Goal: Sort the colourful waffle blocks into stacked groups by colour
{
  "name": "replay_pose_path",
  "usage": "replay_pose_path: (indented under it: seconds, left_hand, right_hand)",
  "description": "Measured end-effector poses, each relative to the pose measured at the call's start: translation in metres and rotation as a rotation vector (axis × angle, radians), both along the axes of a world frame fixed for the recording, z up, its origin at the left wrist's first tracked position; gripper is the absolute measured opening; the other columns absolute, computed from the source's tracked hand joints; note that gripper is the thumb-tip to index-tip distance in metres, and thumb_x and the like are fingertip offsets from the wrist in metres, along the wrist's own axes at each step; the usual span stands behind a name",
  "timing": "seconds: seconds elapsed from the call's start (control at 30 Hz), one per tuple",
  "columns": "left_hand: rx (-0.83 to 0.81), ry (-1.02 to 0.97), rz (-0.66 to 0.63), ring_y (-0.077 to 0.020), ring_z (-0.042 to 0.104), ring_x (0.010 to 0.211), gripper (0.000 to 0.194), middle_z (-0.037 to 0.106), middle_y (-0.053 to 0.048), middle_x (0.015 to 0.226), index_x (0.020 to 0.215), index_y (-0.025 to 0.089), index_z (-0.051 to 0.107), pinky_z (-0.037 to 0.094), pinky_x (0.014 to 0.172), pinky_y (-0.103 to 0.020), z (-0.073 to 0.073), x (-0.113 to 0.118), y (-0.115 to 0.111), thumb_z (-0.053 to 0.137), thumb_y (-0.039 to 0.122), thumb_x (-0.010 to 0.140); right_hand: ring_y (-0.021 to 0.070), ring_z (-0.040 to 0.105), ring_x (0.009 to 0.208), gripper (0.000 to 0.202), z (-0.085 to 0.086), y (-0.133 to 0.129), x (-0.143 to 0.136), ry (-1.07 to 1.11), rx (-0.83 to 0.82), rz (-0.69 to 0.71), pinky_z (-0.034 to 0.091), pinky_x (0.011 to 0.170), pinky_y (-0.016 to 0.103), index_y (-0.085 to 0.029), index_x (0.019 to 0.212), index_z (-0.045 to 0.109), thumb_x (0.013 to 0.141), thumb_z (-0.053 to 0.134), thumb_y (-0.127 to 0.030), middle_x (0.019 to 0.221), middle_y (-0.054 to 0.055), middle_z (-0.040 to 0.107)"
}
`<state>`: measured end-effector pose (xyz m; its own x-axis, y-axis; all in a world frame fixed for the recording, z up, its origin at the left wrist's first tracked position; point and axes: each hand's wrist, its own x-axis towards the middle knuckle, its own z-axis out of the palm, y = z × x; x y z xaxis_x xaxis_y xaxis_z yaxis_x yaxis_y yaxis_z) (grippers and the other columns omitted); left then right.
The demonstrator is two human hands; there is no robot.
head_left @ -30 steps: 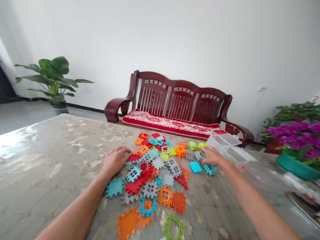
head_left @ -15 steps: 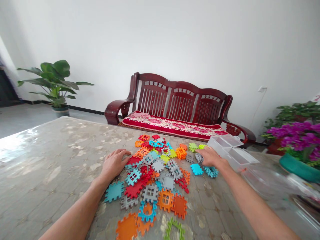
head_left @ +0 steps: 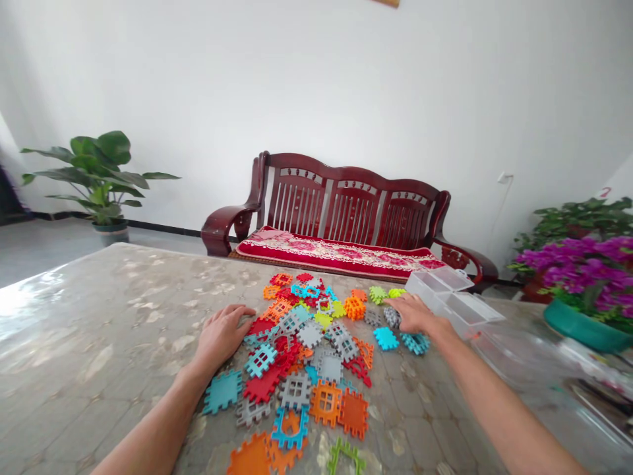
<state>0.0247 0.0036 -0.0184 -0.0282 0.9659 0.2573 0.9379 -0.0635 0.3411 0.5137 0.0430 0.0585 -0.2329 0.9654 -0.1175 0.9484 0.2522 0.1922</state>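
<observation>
Colourful toothed plastic tiles lie in a loose heap across the middle of the table, among them a red tile, a teal tile and an orange window tile. My left hand rests on the table at the heap's left edge, fingers apart, holding nothing. Over on the right, my right hand touches a small grey piece; whether it grips it is hard to tell. Near that hand are a bright blue tile, a teal stack, an orange stack and green pieces.
A clear plastic box with open compartments stands just right of my right hand. Farther right are a clear lid and a teal flower pot. A wooden bench stands beyond the table.
The camera view has shifted slightly, so the scene sits a little lower and to the left. Both hands stay at nearly the same places on the table.
</observation>
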Motion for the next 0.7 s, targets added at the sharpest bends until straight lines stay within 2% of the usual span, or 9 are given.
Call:
replay_pose_path:
  seconds: [0.1,0.17,0.27,0.37,0.47,0.53,0.6,0.7]
  left_hand:
    - [0.007,-0.007,0.000,-0.0234,0.059,0.119,0.033,0.066,-0.001,0.127,0.110,0.032,0.071,0.041,0.104,-0.038,0.001,0.001,0.000,0.046,0.037,0.088]
    - [-0.002,-0.011,0.002,-0.0236,0.059,0.119,0.033,0.066,-0.001,0.127,0.109,0.031,0.071,0.041,0.104,-0.038,0.003,0.002,-0.001,0.046,0.036,0.088]
    - [-0.014,-0.014,0.007,-0.0241,0.058,0.120,0.033,0.065,-0.002,0.128,0.109,0.032,0.071,0.040,0.105,-0.039,0.004,0.002,-0.001,0.046,0.035,0.087]
    - [-0.007,-0.019,0.013,-0.0237,0.058,0.120,0.032,0.066,-0.001,0.128,0.108,0.032,0.071,0.040,0.105,-0.038,0.004,0.001,-0.001,0.047,0.035,0.086]
    - [-0.010,-0.028,0.013,-0.0234,0.060,0.118,0.033,0.066,-0.001,0.128,0.108,0.032,0.072,0.041,0.104,-0.036,0.005,0.000,-0.001,0.047,0.036,0.086]
    - [-0.013,-0.029,0.004,-0.0234,0.060,0.118,0.033,0.067,-0.002,0.128,0.108,0.032,0.072,0.042,0.103,-0.036,0.007,0.000,-0.002,0.047,0.038,0.087]
    - [-0.012,-0.023,-0.009,-0.0234,0.061,0.117,0.034,0.067,-0.003,0.127,0.108,0.032,0.072,0.043,0.102,-0.036,0.010,0.000,-0.004,0.047,0.039,0.087]
    - [-0.007,-0.009,-0.024,-0.0240,0.061,0.118,0.035,0.067,-0.004,0.128,0.110,0.031,0.072,0.044,0.101,-0.037,0.014,0.002,-0.007,0.047,0.040,0.088]
  right_hand:
    - [0.0309,0.046,0.130,0.079,0.010,-0.013,-0.002,0.139,0.107,-0.033,0.034,0.107,0.044,-0.025,0.138,0.056,0.061,0.055,-0.008,0.138,0.009,0.059]
    - [0.0277,0.051,0.127,0.069,0.008,-0.025,-0.008,0.313,0.223,-0.055,0.036,0.107,0.041,-0.024,0.130,0.061,0.064,0.052,-0.007,0.134,0.008,0.062]
    - [0.0214,0.063,0.112,0.049,-0.014,-0.052,-0.026,0.715,0.328,-0.123,0.045,0.101,0.035,-0.022,0.118,0.066,0.074,0.046,-0.010,0.117,0.007,0.071]
    - [0.0222,0.068,0.097,0.037,-0.048,-0.082,-0.050,1.026,0.376,-0.223,0.053,0.089,0.036,-0.022,0.109,0.066,0.080,0.045,-0.017,0.103,0.007,0.074]
    - [0.0223,0.069,0.092,0.036,-0.076,-0.106,-0.071,1.109,0.375,-0.255,0.053,0.088,0.038,-0.023,0.106,0.067,0.078,0.046,-0.018,0.100,0.006,0.074]
    - [0.0217,0.069,0.093,0.038,-0.086,-0.117,-0.081,1.105,0.349,-0.275,0.053,0.089,0.037,-0.023,0.107,0.067,0.077,0.045,-0.016,0.101,0.006,0.074]
    - [0.0205,0.068,0.095,0.040,-0.088,-0.122,-0.087,1.073,0.324,-0.287,0.052,0.089,0.035,-0.024,0.106,0.068,0.076,0.044,-0.013,0.102,0.005,0.074]
    - [0.0186,0.067,0.096,0.041,-0.083,-0.124,-0.092,0.985,0.301,-0.294,0.051,0.086,0.030,-0.023,0.103,0.068,0.073,0.044,-0.009,0.102,0.004,0.073]
